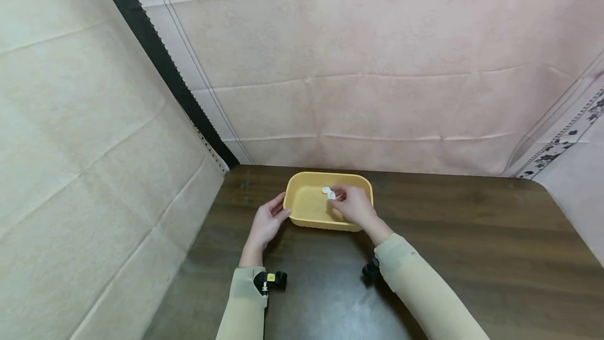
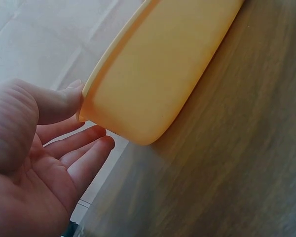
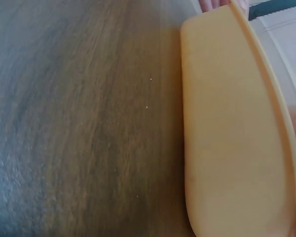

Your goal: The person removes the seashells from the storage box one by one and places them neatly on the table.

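Note:
A yellow rectangular plastic tray (image 1: 306, 222) with raised walls lies on the wooden table. My left hand (image 1: 267, 221) grips its left end. In the left wrist view, the thumb of that hand (image 2: 39, 143) presses the rim, and its fingers lie beneath, against the outer wall. My right hand (image 1: 354, 204) reaches over the right part of the tray and pinches a small white object (image 1: 332, 195) between thumb and fingers. A rounded white piece (image 1: 325, 190) shows at its left; whether the two are joined I cannot tell. In the right wrist view, the tray wall (image 3: 232, 123) hides most of this hand.
The brown wooden table (image 1: 462, 235) stretches to the right and toward me. Pale cloth hangs behind it (image 1: 377, 109) and along the left side (image 1: 118, 182), with a dark strip (image 1: 189, 104) at the corner. Black wrist cameras (image 1: 271, 280) sit on both sleeves.

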Available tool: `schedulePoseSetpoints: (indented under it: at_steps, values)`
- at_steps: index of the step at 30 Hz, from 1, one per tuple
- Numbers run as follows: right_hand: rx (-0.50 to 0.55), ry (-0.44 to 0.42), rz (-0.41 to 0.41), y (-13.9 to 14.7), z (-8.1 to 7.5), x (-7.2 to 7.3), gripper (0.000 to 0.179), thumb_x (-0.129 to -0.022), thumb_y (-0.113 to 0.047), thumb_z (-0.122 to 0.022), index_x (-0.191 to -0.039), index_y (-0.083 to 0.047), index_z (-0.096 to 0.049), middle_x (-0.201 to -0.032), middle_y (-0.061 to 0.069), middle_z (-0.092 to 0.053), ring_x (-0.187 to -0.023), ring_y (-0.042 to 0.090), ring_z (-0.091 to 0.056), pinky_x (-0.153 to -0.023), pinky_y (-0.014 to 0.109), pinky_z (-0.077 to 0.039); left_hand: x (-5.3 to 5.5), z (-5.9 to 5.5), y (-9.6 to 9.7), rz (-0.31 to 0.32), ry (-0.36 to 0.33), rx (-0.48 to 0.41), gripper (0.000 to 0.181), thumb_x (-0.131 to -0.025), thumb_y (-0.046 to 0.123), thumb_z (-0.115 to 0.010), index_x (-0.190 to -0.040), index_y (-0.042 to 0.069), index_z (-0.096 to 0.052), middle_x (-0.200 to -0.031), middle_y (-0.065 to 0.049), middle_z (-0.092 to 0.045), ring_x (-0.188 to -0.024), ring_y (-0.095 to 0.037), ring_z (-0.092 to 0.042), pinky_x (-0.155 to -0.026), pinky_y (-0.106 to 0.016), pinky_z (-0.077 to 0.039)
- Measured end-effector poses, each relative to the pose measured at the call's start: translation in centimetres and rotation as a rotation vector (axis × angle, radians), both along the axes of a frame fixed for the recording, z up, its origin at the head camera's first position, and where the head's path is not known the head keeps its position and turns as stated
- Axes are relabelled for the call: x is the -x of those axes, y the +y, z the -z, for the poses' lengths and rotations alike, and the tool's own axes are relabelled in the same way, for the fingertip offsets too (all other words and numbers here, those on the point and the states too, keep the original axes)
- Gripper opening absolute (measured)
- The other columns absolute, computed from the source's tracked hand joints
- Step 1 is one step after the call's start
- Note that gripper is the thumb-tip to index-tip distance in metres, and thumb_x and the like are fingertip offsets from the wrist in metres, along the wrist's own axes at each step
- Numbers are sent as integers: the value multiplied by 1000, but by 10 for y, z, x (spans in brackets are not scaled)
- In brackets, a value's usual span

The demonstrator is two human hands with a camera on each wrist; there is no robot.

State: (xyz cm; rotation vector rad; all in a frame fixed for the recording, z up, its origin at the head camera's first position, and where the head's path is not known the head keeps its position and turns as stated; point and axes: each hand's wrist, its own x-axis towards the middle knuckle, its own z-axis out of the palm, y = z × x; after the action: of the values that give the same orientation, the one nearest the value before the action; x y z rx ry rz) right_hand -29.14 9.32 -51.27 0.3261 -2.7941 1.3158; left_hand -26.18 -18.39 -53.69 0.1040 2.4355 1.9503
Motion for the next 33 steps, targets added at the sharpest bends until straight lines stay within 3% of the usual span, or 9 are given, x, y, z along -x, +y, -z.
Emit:
schedulePoseSetpoints:
  at_steps: [4,9,15,20,33]
  values:
    - [95,93,-13,2,-1,0,34,-94,-25,-86,-122,-8,-78,-106,4,-78,-94,20,-72,-82,38,-63,0,2,-3,-18,-13,8,57,-104,6,-70,-158,5,-52,-159,-16,-54,-143,-33,-56,-110,-41,-51]
    - [161,162,-33,8,-2,-2,37,-93,-23,-87,-124,-7,-78,-114,6,-79,-96,22,-74,-87,42,-64,-1,3,-5,-25,-4,-5,57,-103,2,-69,-157,3,-52,-159,-19,-53,-143,-34,-55,-110,-41,-51]
    - [213,146,6,19,-3,-11,40,-93,-21,-87,-128,-6,-76,-115,9,-77,-98,23,-73,-89,42,-64,0,2,-4,-14,7,-3,56,-104,2,-68,-157,2,-51,-159,-20,-52,-143,-36,-55,-111,-41,-51]
    - [261,154,47,26,-2,-17,38,-91,-18,-88,-126,-7,-76,-108,10,-78,-97,23,-74,-84,35,-64,-1,2,-1,-18,-12,10,56,-104,3,-68,-158,3,-51,-159,-20,-53,-143,-35,-55,-110,-41,-51]
    - [257,181,78,37,1,-22,36,-91,-21,-89,-122,-7,-78,-108,7,-79,-98,23,-74,-84,36,-64,0,1,2,-9,-8,-4,56,-104,1,-67,-158,1,-50,-160,-22,-51,-144,-36,-54,-111,-42,-50]
